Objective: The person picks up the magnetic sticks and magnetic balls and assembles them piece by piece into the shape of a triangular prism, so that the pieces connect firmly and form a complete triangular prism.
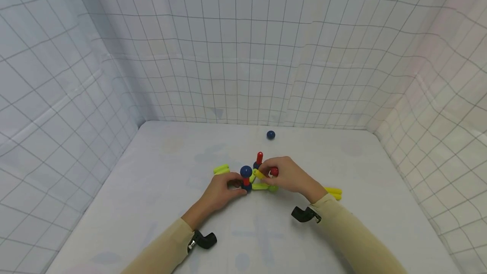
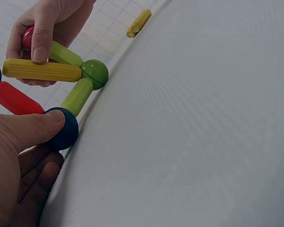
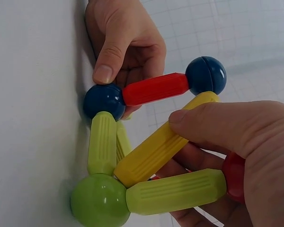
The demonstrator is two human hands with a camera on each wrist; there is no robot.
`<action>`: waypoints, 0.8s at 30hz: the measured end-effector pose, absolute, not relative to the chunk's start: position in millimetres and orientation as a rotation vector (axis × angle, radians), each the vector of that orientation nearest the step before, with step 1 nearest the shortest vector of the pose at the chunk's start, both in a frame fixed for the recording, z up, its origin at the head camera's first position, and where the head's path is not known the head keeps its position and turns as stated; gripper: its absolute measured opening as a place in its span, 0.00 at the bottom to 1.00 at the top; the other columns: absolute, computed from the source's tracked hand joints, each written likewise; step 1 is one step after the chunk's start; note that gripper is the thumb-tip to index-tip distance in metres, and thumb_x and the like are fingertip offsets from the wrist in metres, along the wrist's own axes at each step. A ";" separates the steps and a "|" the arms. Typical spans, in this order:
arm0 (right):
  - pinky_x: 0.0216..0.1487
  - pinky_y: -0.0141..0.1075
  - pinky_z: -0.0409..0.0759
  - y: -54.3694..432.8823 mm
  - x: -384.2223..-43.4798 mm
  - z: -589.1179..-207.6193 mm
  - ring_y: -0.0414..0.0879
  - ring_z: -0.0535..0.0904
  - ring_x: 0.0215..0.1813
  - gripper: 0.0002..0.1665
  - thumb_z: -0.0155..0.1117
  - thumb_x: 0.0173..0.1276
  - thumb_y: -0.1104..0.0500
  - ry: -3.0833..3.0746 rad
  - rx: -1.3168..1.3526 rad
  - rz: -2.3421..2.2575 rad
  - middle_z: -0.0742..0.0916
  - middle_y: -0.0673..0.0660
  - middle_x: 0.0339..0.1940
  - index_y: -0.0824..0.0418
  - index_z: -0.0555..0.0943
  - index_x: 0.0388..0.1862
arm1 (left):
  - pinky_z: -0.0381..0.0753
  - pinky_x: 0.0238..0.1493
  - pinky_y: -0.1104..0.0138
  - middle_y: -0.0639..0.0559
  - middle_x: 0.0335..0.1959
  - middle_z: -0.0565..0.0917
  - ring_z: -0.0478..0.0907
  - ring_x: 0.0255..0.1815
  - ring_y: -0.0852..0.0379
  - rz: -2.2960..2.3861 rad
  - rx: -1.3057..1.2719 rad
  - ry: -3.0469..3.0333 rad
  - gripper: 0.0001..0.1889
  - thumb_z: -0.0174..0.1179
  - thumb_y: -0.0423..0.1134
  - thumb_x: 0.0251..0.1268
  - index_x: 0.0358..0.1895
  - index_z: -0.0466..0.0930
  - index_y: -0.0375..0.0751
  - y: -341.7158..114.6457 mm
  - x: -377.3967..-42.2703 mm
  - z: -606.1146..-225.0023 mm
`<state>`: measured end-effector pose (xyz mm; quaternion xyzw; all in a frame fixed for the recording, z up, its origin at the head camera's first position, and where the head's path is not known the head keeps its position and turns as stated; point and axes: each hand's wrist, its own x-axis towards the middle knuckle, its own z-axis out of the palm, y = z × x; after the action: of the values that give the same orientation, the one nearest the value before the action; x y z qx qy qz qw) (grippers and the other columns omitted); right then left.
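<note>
My left hand (image 1: 220, 191) grips a lower blue ball (image 3: 104, 101) of a ball-and-rod construction, thumb on one side. From this ball a red rod (image 3: 156, 89) rises to an upper blue ball (image 3: 206, 75). A light green rod (image 3: 102, 144) joins the lower blue ball to a green ball (image 3: 99, 201). Between thumb and fingers, my right hand (image 1: 287, 174) pinches a yellow rod (image 3: 151, 149). One end meets the green ball; the left wrist view shows a small gap between its other end and the upper blue ball. Another light green rod (image 3: 177, 191) links green ball and red ball (image 3: 234, 175).
Behind the hands, a second red rod (image 1: 260, 157) stands on a blue ball (image 1: 256, 165). One loose blue ball (image 1: 271, 135) sits farther back. Light green rods (image 1: 221, 169) lie beyond the left hand, and yellow rods (image 1: 335, 193) lie beside the right wrist.
</note>
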<state>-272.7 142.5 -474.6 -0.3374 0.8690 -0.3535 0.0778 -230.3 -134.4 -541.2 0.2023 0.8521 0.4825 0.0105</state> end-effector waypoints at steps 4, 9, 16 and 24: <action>0.47 0.38 0.85 141.9 -272.2 -475.9 0.45 0.84 0.44 0.11 0.78 0.71 0.59 2.605 -1.020 -1.064 0.88 0.39 0.40 0.50 0.90 0.50 | 0.87 0.55 0.57 0.55 0.49 0.90 0.87 0.48 0.56 1.505 0.627 2.660 0.17 0.80 0.37 0.64 0.54 0.90 0.44 -134.5 -229.9 -541.1; 0.45 0.38 0.85 142.7 -272.4 -477.6 0.43 0.83 0.43 0.08 0.78 0.71 0.58 2.606 -1.039 -1.080 0.88 0.38 0.39 0.47 0.89 0.46 | 0.87 0.54 0.58 0.55 0.49 0.90 0.87 0.48 0.57 1.513 0.622 2.656 0.17 0.81 0.37 0.63 0.54 0.90 0.43 -134.6 -230.8 -542.1; 0.47 0.39 0.85 145.4 -272.9 -478.7 0.42 0.84 0.43 0.09 0.78 0.71 0.59 2.615 -1.070 -1.098 0.88 0.38 0.39 0.48 0.90 0.48 | 0.87 0.55 0.57 0.54 0.50 0.90 0.87 0.49 0.56 1.501 0.620 2.664 0.18 0.80 0.37 0.64 0.56 0.90 0.43 -134.3 -230.7 -540.0; 0.54 0.41 0.86 149.5 -271.7 -478.8 0.50 0.86 0.50 0.26 0.79 0.69 0.59 2.586 -1.056 -1.202 0.90 0.51 0.47 0.57 0.85 0.65 | 0.87 0.54 0.58 0.55 0.50 0.90 0.86 0.48 0.58 1.460 0.590 2.672 0.19 0.80 0.37 0.64 0.57 0.90 0.42 -133.8 -230.8 -539.6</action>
<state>-271.7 149.5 -478.8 -0.3469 0.8493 -0.3948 0.0503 -230.8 -133.8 -539.6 0.1901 0.8614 0.4707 0.0200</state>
